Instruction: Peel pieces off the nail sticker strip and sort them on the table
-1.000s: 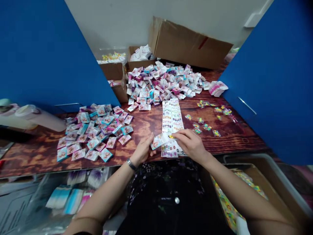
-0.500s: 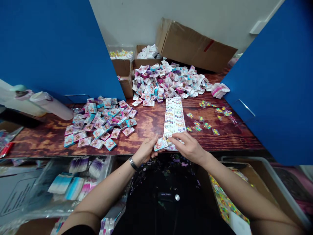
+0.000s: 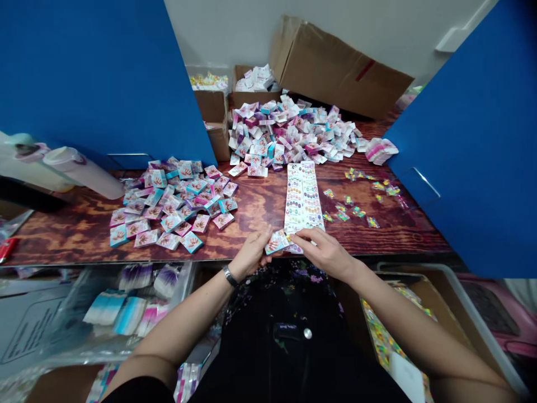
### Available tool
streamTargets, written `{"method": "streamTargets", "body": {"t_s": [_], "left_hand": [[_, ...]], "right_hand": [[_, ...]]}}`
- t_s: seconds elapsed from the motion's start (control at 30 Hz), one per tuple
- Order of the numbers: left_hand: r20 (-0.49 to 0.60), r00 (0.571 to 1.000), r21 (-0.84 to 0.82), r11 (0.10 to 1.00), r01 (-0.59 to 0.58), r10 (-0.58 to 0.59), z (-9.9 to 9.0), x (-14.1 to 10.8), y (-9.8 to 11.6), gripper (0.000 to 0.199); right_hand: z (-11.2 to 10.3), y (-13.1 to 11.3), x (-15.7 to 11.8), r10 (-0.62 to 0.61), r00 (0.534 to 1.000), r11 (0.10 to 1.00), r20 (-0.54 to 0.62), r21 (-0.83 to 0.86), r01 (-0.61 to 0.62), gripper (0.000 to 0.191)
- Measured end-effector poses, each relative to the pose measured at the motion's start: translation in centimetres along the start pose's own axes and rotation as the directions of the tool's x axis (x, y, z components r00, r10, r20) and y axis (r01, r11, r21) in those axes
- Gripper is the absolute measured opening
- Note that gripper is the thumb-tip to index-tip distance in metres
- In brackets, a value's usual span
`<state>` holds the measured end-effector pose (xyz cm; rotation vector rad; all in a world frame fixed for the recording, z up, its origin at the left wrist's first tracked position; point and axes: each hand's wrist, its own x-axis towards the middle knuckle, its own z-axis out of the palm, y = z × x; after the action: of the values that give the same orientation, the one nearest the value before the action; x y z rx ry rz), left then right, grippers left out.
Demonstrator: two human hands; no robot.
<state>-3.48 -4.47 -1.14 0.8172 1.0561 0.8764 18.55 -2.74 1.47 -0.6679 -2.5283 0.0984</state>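
A small flat carton (image 3: 276,242), blue and white with a picture of a hand, is gripped between the thumb and fingers of my left hand (image 3: 252,252). My right hand (image 3: 321,252) is at the carton's right end, thumb and forefinger pinched together. A yellow bit at those fingertips looks like part of a small packet (image 3: 290,238), mostly hidden. Under and behind both hands lies a long white printed sheet (image 3: 302,196) with rows of coloured round designs. Several clear packets with yellow and green contents (image 3: 358,211) lie to the right of the sheet.
Closed cartons (image 3: 176,201) are heaped on the left of the table. A larger pile of flaps-up cartons (image 3: 289,134) lies behind the sheet, before a tilted cardboard box (image 3: 344,67). Blue panels (image 3: 84,73) flank the table. An open bin (image 3: 444,280) sits below right.
The view has shifted slightly. My left hand still holds the carton, and my right fingers remain pinched at its right end, with little visible movement.
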Motion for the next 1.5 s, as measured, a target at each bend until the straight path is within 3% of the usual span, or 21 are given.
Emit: {"method": "streamTargets", "body": {"t_s": [0.1,0.23,0.37,0.47,0.57,0.7,0.8,1.0,1.13,1.23,1.3,1.4,1.5], "left_hand": [[-0.061,0.997,0.108,0.993,-0.037,0.044,-0.6,0.3,-0.2,0.050],[-0.024,1.000,0.087,0.996,-0.004,0.007,-1.2,0.7,-0.3,0.051],[-0.013,1.000,0.083,0.997,-0.002,0.003,-1.9,0.8,-0.2,0.049],[-0.054,0.988,0.234,0.963,-0.131,0.147,-2.6,0.8,0.2,0.047],[-0.043,0.953,0.382,0.887,-0.261,0.300,-3.4,0.8,0.4,0.046],[-0.106,0.957,0.365,0.905,-0.216,0.271,-4.1,1.1,0.3,0.044],[-0.154,0.963,0.275,0.946,-0.175,0.222,-4.2,1.1,0.2,0.044],[-0.236,0.962,0.074,0.990,-0.124,0.138,-4.0,0.7,-0.2,0.044],[-0.296,0.917,0.211,0.955,-0.210,0.267,-4.1,0.5,-0.8,0.043],[-0.249,0.878,0.440,0.855,-0.274,0.410,-4.1,0.1,-1.0,0.037],[-0.150,0.854,0.603,0.730,-0.321,0.498,-3.9,-0.2,-0.9,0.037],[0.100,0.810,0.831,0.400,-0.387,0.577,-3.5,-0.6,-0.6,0.054],[0.248,0.831,0.933,0.108,-0.344,0.497,-3.0,-0.6,-0.4,0.049]], "right_hand": [[0.3,-0.2,0.7,0.060,0.998,0.993,-0.013,0.102,-0.058,0.042],[0.5,-0.5,2.1,0.232,0.973,0.933,-0.024,0.289,-0.215,0.027],[1.5,-0.6,3.3,0.459,0.888,0.820,0.023,0.375,-0.434,0.020],[2.5,-0.7,4.2,0.556,0.829,0.743,0.064,0.408,-0.530,0.026],[3.0,-1.0,5.3,0.557,0.829,0.756,0.048,0.385,-0.530,0.028],[3.1,-1.0,6.5,0.521,0.852,0.787,0.048,0.360,-0.502,0.025],[3.8,-0.5,6.7,0.565,0.816,0.689,0.122,0.474,-0.548,0.027],[5.9,-0.1,6.5,0.594,0.719,0.333,0.360,0.704,-0.627,0.033],[6.2,-0.3,6.8,0.572,0.728,0.318,0.378,0.715,-0.622,0.033],[6.5,0.0,6.5,0.588,0.713,0.292,0.382,0.722,-0.627,0.036],[6.6,0.5,5.9,0.619,0.688,0.240,0.378,0.743,-0.624,0.037],[6.9,1.3,4.6,0.675,0.640,0.161,0.367,0.773,-0.613,0.038],[6.9,1.6,3.4,0.708,0.603,0.101,0.367,0.793,-0.601,0.040]]}}
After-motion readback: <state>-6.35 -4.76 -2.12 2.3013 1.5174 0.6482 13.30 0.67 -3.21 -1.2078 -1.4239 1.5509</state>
